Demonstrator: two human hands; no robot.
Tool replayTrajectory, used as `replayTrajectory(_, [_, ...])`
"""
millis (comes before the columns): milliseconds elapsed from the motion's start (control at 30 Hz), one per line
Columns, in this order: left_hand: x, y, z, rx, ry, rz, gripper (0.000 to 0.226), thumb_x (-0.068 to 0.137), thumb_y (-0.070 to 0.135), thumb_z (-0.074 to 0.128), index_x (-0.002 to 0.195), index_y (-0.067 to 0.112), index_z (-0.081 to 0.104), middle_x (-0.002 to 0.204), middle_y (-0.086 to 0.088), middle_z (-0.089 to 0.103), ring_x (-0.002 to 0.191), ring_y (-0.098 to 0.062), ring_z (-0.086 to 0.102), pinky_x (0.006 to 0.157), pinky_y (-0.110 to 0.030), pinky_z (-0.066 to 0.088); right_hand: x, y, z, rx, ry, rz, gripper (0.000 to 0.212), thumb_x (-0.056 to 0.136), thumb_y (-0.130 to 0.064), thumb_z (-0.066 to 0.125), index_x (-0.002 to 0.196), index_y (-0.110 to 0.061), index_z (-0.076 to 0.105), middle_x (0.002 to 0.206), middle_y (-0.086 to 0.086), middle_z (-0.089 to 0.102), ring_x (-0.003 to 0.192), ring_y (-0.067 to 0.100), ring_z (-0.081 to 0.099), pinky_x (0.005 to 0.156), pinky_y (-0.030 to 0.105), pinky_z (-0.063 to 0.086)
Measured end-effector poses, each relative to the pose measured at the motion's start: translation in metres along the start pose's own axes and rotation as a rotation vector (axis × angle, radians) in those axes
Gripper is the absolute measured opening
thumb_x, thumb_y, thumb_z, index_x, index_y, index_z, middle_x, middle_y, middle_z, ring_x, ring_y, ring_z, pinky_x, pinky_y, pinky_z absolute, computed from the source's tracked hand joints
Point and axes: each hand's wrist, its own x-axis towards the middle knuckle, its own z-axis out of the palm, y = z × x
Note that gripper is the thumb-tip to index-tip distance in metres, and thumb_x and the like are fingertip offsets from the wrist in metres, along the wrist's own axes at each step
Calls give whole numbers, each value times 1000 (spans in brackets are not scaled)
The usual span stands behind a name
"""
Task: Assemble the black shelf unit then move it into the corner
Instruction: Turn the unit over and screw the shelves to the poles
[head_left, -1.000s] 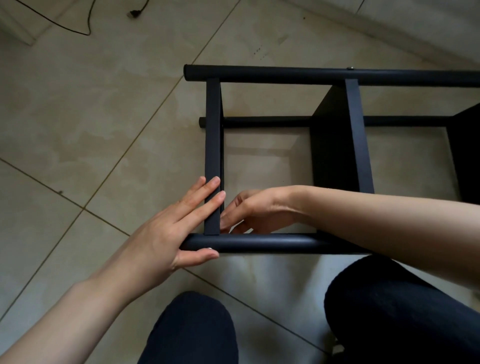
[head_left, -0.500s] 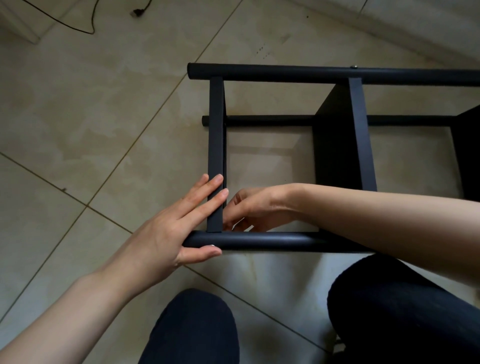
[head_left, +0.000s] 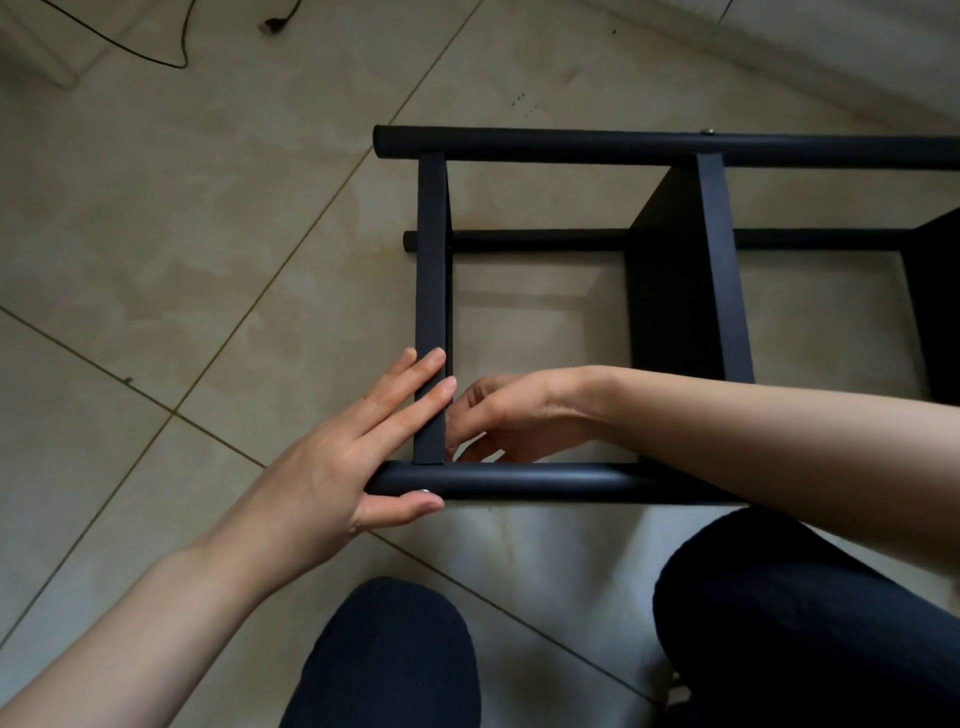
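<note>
Beige tiled floor (head_left: 156, 234) with thin diagonal grout lines, mottled by pale stains; a pale wall base or skirting (head_left: 779, 47) crosses the 1 o'clock corner, and a black cable (head_left: 171, 60) with a plug end lies at 11 o'clock. Bare floor extends from 8 to 11 o'clock of the frame, well apart from any edge; toward 1 o'clock the wall lies near the far tube. The black shelf unit (head_left: 717, 270) lies on its side at centre and runs out of view at 3 o'clock: matte black round tubes run left to right, the near tube (head_left: 545, 480) at centre and the far tube (head_left: 571, 148) toward 12 o'clock, with a third tube lower behind. A flat end crossbar (head_left: 431, 270) joins near and far tubes at their left ends; dark shelf panels stand between the tubes further right. The left hand (head_left: 337, 467) rests with straight fingers along the end crossbar, thumb under the near tube end, where a small silver fastener (head_left: 425, 491) shows. The right hand (head_left: 514, 421) reaches inside the frame at the corner joint, fingers curled; whether it holds anything cannot be told. Two dark-trousered knees (head_left: 389, 660) fill 5 to 6 o'clock.
</note>
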Motion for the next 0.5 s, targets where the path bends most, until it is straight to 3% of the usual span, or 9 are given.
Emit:
replayTrajectory(67, [0, -1, 0, -4, 5, 2, 84, 88, 60, 54, 155, 19, 26, 167, 18, 10, 154, -6, 10, 118, -12, 18, 2, 1, 0, -15, 15, 5, 13, 97, -11, 52, 108, -9, 58, 101, 15, 52, 84, 17, 56, 89, 36, 43])
replayTrajectory(200, [-1, -2, 1, -2, 5, 2, 84, 88, 58, 55, 156, 19, 25, 167, 18, 10, 154, -7, 10, 118, -14, 20, 3, 1, -2, -40, 22, 24, 12, 94, -16, 57, 85, -11, 64, 84, 6, 58, 82, 17, 55, 84, 32, 42])
replayTrajectory(300, [-1, -2, 1, -10, 1, -5, 84, 87, 56, 57, 156, 21, 25, 167, 19, 9, 154, -7, 9, 118, -14, 18, 0, -2, -6, 5, -52, 27, 9, 89, -20, 59, 90, -12, 63, 86, 4, 60, 80, 15, 57, 80, 30, 44])
replayTrajectory(433, [0, -1, 1, -12, 8, -4, 85, 87, 55, 57, 156, 20, 25, 167, 19, 9, 154, -6, 9, 117, -12, 18, 3, -3, -8, 24, -89, 22, 13, 93, -8, 52, 100, -10, 63, 100, 9, 59, 88, 17, 59, 94, 38, 41])
replayTrajectory(500, [-1, -1, 2, -10, 13, -4, 85, 87, 56, 57, 157, 21, 23, 167, 20, 10, 154, -6, 10, 116, -11, 19, 3, -1, -6, 9, -69, 24, 13, 92, -9, 53, 102, -8, 63, 99, 10, 59, 87, 17, 58, 92, 37, 42])
